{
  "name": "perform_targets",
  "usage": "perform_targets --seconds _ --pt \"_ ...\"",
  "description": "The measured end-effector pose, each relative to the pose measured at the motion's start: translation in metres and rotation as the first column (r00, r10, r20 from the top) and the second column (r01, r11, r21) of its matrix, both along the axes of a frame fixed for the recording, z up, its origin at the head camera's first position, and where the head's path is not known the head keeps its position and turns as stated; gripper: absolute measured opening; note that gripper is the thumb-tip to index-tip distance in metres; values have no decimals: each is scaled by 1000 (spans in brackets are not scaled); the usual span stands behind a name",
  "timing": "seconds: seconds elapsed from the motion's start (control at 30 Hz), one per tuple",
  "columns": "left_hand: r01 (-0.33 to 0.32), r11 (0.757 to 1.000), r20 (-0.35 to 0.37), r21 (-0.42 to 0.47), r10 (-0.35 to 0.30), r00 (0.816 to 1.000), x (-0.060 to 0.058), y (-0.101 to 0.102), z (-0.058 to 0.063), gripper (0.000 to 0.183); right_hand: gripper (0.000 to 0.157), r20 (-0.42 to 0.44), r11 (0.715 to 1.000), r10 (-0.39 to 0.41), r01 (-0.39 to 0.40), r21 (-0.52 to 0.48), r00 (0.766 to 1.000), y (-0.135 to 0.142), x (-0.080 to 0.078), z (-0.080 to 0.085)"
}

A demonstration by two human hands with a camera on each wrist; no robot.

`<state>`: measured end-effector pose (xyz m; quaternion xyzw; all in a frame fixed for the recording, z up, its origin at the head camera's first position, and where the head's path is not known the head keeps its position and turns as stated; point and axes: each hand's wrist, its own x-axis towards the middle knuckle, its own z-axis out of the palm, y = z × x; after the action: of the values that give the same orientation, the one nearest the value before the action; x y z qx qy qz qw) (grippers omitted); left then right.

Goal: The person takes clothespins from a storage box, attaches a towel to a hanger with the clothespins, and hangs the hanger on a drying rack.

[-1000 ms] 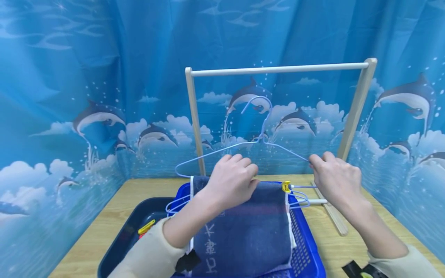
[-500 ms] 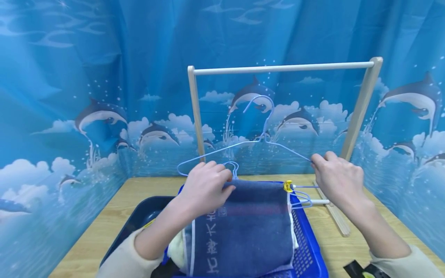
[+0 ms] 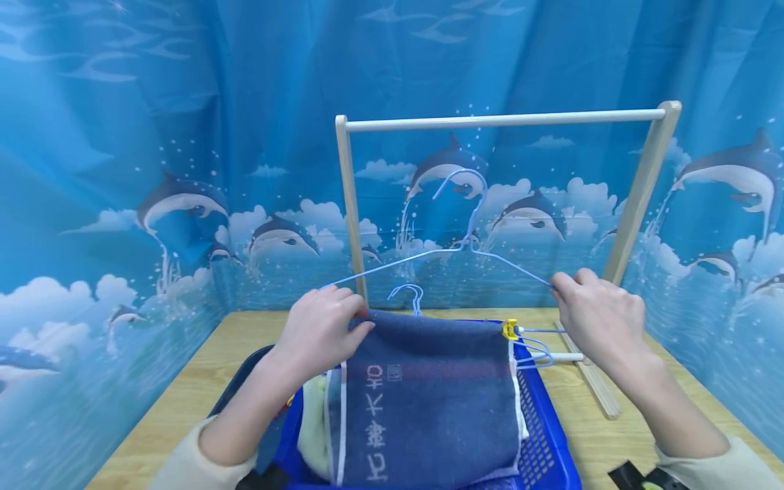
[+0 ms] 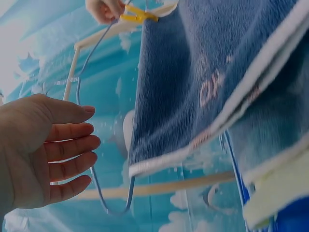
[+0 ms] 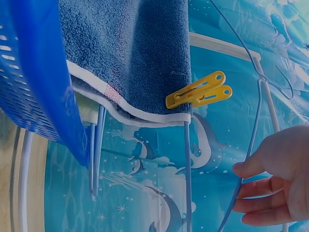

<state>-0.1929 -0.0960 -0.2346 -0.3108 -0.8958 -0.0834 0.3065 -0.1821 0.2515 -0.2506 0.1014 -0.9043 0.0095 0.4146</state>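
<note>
In the head view, a dark blue towel (image 3: 429, 415) with white edging lies over the lower bar of a light blue wire hanger (image 3: 468, 243). A yellow clothespin (image 3: 510, 330) clips the towel to the bar near its right edge. My right hand (image 3: 603, 316) pinches the hanger's right arm between thumb and fingers, as the right wrist view shows. My left hand (image 3: 321, 327) is at the hanger's left end, by the towel's upper left corner. In the left wrist view that left hand (image 4: 53, 150) has its fingers nearly straight, in front of the wire and apart from the towel.
A blue basket (image 3: 554, 435) beneath the towel contains a pale yellow cloth (image 3: 314, 429). More wire hangers (image 3: 537, 355) stick out at its right and back. A wooden rack (image 3: 502, 121) stands behind on the table (image 3: 165, 401). At left is a dark tray (image 3: 248, 369), partly covered by my forearm.
My left hand has moved left along the towel's top edge to the hanger's left end, uncovering the towel's top and the hooks behind. My right hand keeps its pinch on the hanger.
</note>
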Motion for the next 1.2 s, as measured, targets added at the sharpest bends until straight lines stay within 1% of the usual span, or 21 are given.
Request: perform_targets --seconds 0.13,0.3,0.4,0.5,0.6,0.7,0.87,0.97,1.07,1.13,1.2 --pt "-65 997 19 33 65 998 -3 -13 2 14 4 6 1000 -2 2 -1 1000 0 1 1" --pt "-138 990 54 35 136 989 -9 -27 3 15 4 5 1000 -1 1 0 1000 0 1 0" --pt "-199 979 91 46 194 977 -12 -37 3 16 4 6 1000 0 0 0 1000 1 1 0" --pt "-263 962 134 75 251 959 -15 -49 3 20 5 11 1000 2 -2 0 1000 1 1 0" --pt "-321 943 189 88 301 935 -19 -61 3 24 5 14 1000 4 -4 0 1000 2 2 0" --pt "-354 933 267 67 326 907 -20 -71 2 29 4 18 1000 2 -2 -1 1000 2 2 0" --pt "-395 919 392 1 363 845 -27 -84 -6 28 4 14 1000 -1 1 -6 1000 2 2 1" --pt "-420 906 445 -46 395 804 -36 -91 -15 28 4 9 1000 5 -5 -7 1000 3 2 0" --pt "-424 900 473 -105 420 774 -47 -97 -29 31 4 11 1000 10 -10 -7 1000 3 2 0" --pt "-420 896 482 -147 436 760 -53 -101 -38 33 4 15 1000 12 -12 -7 1000 3 1 -1" --pt "-417 891 482 -181 450 751 -59 -104 -47 30 4 20 1000 12 -12 -4 1000 3 1 -1"
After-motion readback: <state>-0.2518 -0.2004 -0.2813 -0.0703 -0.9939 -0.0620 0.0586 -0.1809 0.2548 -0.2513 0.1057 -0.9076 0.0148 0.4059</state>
